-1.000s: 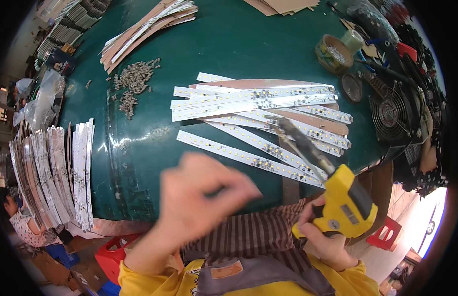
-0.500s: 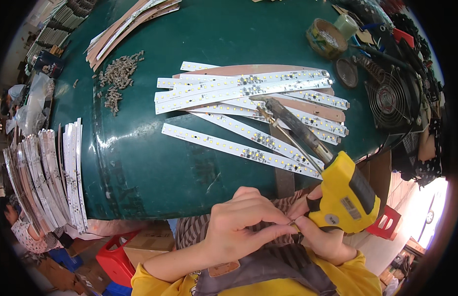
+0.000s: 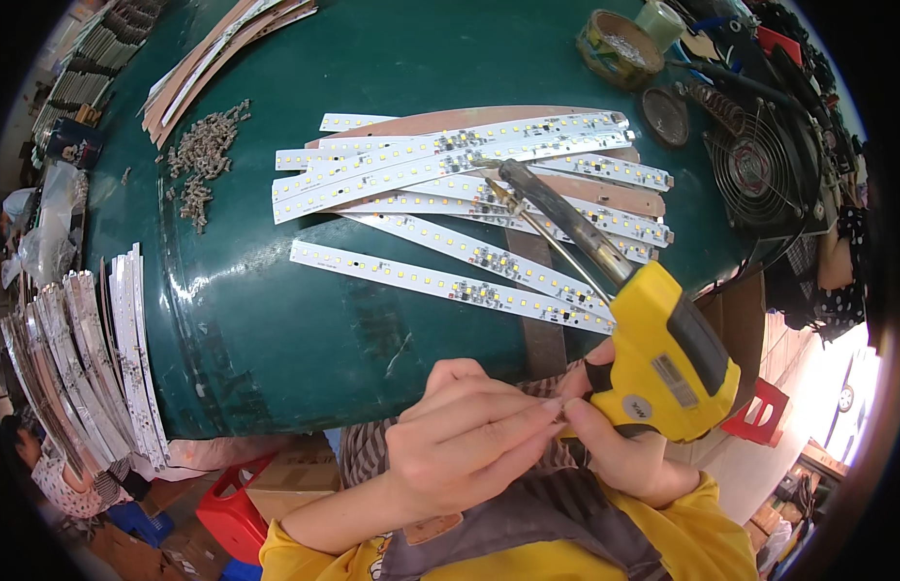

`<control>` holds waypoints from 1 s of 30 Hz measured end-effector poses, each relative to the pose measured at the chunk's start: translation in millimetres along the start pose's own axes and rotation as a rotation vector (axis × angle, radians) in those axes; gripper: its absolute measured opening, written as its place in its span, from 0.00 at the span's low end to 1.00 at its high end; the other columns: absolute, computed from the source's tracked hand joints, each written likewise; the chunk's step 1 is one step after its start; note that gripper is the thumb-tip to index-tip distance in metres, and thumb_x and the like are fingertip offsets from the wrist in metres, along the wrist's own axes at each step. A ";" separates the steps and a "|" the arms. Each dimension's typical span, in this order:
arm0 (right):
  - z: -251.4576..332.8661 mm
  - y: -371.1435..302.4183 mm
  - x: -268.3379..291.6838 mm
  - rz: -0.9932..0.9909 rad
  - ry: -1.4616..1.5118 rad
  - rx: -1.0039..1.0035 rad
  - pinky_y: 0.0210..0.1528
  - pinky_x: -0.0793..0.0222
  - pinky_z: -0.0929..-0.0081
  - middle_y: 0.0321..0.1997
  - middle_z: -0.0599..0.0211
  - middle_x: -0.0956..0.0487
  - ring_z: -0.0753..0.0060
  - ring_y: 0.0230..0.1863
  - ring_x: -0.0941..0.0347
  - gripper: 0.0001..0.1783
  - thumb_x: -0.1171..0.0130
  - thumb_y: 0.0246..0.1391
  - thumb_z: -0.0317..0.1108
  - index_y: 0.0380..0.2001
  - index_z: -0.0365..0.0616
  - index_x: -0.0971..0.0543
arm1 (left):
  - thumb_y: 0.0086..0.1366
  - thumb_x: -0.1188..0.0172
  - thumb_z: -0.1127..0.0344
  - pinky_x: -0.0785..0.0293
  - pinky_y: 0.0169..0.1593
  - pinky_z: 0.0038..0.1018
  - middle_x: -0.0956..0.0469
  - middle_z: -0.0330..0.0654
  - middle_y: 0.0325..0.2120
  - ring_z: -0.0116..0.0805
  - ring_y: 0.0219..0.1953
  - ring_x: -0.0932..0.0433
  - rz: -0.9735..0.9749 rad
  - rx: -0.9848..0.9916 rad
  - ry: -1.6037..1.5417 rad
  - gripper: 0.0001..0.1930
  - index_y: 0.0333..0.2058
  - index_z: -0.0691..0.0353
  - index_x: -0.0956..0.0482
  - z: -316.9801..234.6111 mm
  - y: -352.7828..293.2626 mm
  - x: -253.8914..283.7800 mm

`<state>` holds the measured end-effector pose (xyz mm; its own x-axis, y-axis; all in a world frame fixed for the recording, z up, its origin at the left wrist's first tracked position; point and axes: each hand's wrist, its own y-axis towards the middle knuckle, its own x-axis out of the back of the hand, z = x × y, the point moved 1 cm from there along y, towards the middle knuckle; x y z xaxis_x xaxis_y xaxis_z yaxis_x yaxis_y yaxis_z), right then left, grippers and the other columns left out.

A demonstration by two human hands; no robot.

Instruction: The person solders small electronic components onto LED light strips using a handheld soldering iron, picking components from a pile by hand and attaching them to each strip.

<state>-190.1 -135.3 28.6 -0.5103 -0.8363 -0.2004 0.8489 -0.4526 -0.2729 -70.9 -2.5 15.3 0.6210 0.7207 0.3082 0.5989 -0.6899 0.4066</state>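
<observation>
Head view: the left hand [image 3: 469,436] and right hand [image 3: 624,460] meet at the fingertips just in front of the person's body, near the table's near edge; the left fingers are pinched together against the right thumb and finger, and I cannot tell what, if anything, is between them. The right hand is also wrapped around the grip of a yellow soldering gun [image 3: 658,363], whose body rises just above the right knuckles, its metal barrel pointing forward and to the left. A thin metal tube [image 3: 557,247] runs alongside the barrel. The tip lies over the fanned LED strips [image 3: 372,261] in the picture; whether it touches them I cannot tell. These white strips spread across the green table [image 3: 305,378] ahead of both hands, some crossing one another, the nearest one slanting toward the gun. Between that strip and the near edge, a broad stretch of green tabletop lies ahead of the left hand. Farther left are a heap of small connectors [image 3: 206,150] and, at the table's left edge, a row of stacked strips [image 3: 92,358]; another bundle [image 3: 217,63] lies at the far left. Room narrows to the right, where a round fan [image 3: 760,179], a round dish [image 3: 665,116] and a tub [image 3: 595,53] crowd that side.
</observation>
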 end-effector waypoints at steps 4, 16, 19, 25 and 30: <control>-5.2 4.5 0.5 0.018 -0.070 0.083 0.32 0.31 0.84 0.38 0.67 0.23 0.83 0.30 0.27 0.26 0.41 0.58 0.18 0.57 0.44 0.35 | 0.44 0.25 0.76 0.33 0.35 0.25 0.16 0.37 0.29 0.29 0.29 0.18 0.024 -0.037 0.054 0.17 0.36 0.61 0.13 2.0 2.0 3.6; 2.0 -2.8 2.6 -0.022 -0.003 -0.072 0.39 0.28 0.82 0.40 0.66 0.21 0.82 0.38 0.25 0.27 0.39 0.58 0.20 0.58 0.43 0.35 | 0.48 0.28 0.77 0.33 0.36 0.27 0.16 0.36 0.29 0.29 0.29 0.18 0.059 -0.034 0.056 0.14 0.36 0.59 0.14 -0.6 1.8 5.9; -0.9 -4.7 8.4 -0.019 -0.076 -0.024 0.41 0.28 0.81 0.44 0.65 0.21 0.82 0.39 0.25 0.25 0.40 0.60 0.25 0.59 0.43 0.35 | 0.49 0.29 0.77 0.36 0.38 0.29 0.16 0.33 0.28 0.27 0.28 0.19 0.005 -0.014 0.354 0.11 0.31 0.56 0.15 4.2 9.0 13.8; 4.8 -18.9 26.0 -0.015 -0.195 -0.056 0.43 0.26 0.78 0.45 0.67 0.19 0.81 0.41 0.23 0.14 0.40 0.60 0.31 0.48 0.41 0.22 | 0.51 0.29 0.76 0.42 0.41 0.28 0.18 0.31 0.26 0.27 0.26 0.23 -0.116 0.073 0.670 0.09 0.31 0.56 0.17 37.7 15.6 22.0; -7.4 -34.7 47.1 -0.017 -0.461 -0.053 0.43 0.26 0.75 0.37 0.68 0.18 0.71 0.41 0.20 0.12 0.35 0.55 0.32 0.42 0.41 0.19 | 0.52 0.29 0.74 0.44 0.41 0.31 0.18 0.31 0.28 0.27 0.28 0.23 -0.128 0.042 0.695 0.10 0.33 0.55 0.18 41.3 10.9 20.5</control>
<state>-244.6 -156.7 21.6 -0.3995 -0.8845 0.2408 0.8264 -0.4612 -0.3229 -30.7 1.9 -9.5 0.0859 0.6629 0.7437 0.6730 -0.5891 0.4473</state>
